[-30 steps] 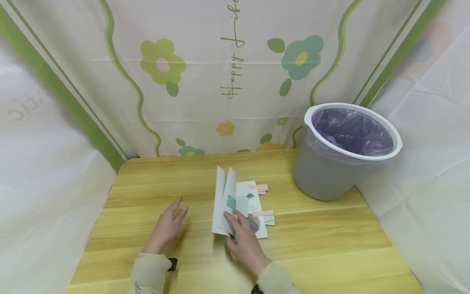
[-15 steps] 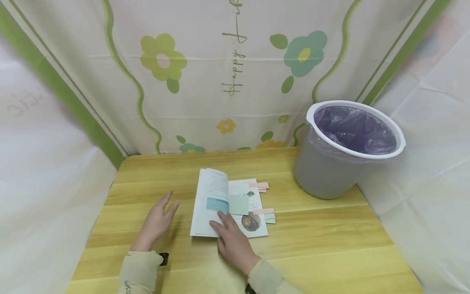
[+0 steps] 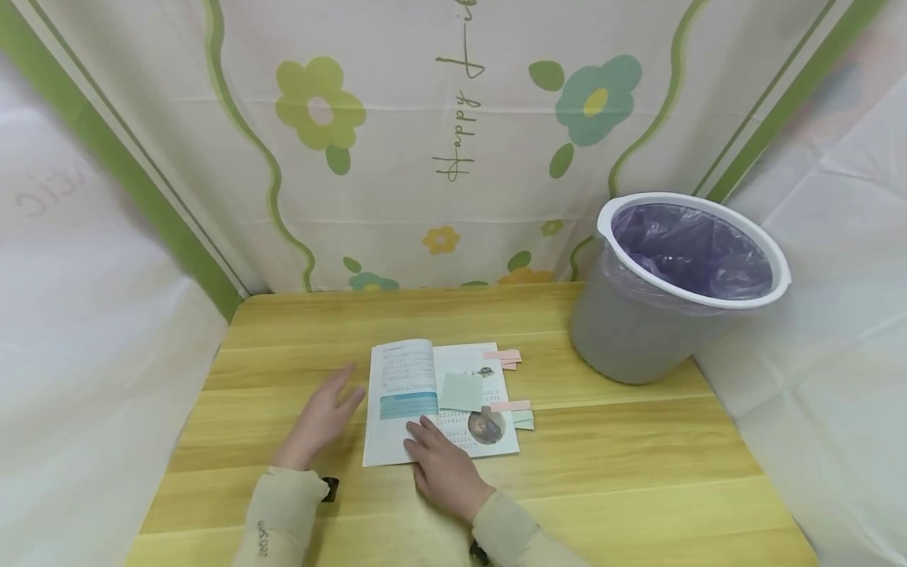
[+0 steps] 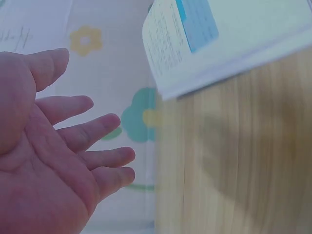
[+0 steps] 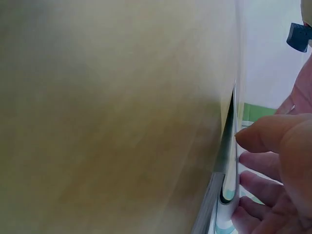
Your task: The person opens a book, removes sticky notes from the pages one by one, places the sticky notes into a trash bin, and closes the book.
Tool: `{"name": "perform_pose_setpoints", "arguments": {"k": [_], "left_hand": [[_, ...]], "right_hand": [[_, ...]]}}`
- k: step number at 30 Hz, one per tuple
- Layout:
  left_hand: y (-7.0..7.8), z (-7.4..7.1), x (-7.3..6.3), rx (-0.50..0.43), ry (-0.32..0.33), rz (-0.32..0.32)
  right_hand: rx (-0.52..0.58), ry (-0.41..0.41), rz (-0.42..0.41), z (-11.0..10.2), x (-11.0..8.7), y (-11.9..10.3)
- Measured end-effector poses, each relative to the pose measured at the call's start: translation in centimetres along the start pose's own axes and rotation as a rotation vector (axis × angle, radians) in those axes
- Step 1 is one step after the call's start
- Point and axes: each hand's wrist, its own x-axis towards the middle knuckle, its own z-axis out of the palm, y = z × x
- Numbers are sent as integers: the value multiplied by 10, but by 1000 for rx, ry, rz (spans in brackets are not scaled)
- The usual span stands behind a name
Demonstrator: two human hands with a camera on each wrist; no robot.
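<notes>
An open book lies on the wooden table, a blue text box on its left page and a round picture on the right one. Near the spine a pale green sticky note is stuck on the right page. My right hand rests its fingers on the lower part of the book by the fold; in the right wrist view its thumb touches the book's edge. To the left of the book, my left hand holds nothing. Its fingers are spread, apart from the pages.
Pink tabs and green tabs stick out past the book's right edge. A grey bin with a purple liner stands at the table's back right. Behind the table hangs a flowered curtain.
The raised pages have swung over to the left and now lie down, so the book is spread wider. My right hand has moved slightly left and down with them. The left hand stays apart.
</notes>
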Motion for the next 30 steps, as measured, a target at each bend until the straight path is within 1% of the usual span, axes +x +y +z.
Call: {"name": "perform_pose_setpoints", "arguments": {"k": [4, 8, 11, 15, 17, 19, 23, 26, 30], "left_hand": [[5, 11, 15, 16, -25, 54], [7, 21, 29, 65, -68, 81], [9, 29, 40, 110, -115, 90], [14, 41, 52, 137, -193, 98], [14, 48, 58, 142, -224, 104], [13, 54, 63, 172, -254, 110], [9, 65, 70, 276, -297, 97], [6, 71, 71, 343, -306, 83], [6, 74, 72, 368, -308, 93]], "right_hand": [[-17, -40, 1, 1, 2, 0], [-49, -66, 3, 2, 4, -2], [-87, -66, -5, 2, 5, -4], [-125, -47, -33, 0, 4, -6], [-131, -48, -49, -2, 4, -7], [-136, -64, -57, -3, 5, -8], [-138, -101, -59, -2, 6, -9], [-149, -101, -62, 2, 6, -7], [-165, -97, -70, 3, 3, -5]]}}
